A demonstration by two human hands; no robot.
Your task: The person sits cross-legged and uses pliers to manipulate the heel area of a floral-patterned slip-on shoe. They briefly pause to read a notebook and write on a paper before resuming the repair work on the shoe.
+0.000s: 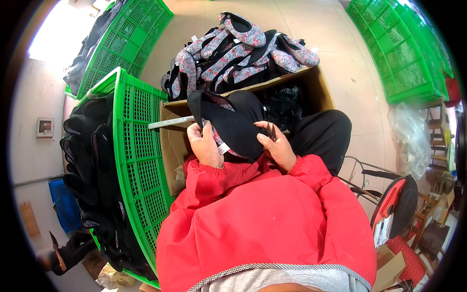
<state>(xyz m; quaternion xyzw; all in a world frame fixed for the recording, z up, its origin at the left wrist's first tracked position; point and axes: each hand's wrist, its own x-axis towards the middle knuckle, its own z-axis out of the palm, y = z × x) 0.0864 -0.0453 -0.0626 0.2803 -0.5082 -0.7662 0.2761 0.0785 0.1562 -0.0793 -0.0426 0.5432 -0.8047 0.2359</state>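
Observation:
My left hand [205,146] grips a black shoe upper with a floral lining [228,124], held sole-side up over my lap. My right hand [277,146] steadies the other side of the upper and holds small dark scissors [271,130] between its fingers. A white tag [224,148] hangs from the upper next to my left thumb. Both sleeves are red.
An open cardboard box [170,141] stands in front of my knees, with a pile of floral uppers [238,48] beyond it. A green crate [136,160] packed with black uppers stands at my left. More green crates [404,53] stand at the far right and far left.

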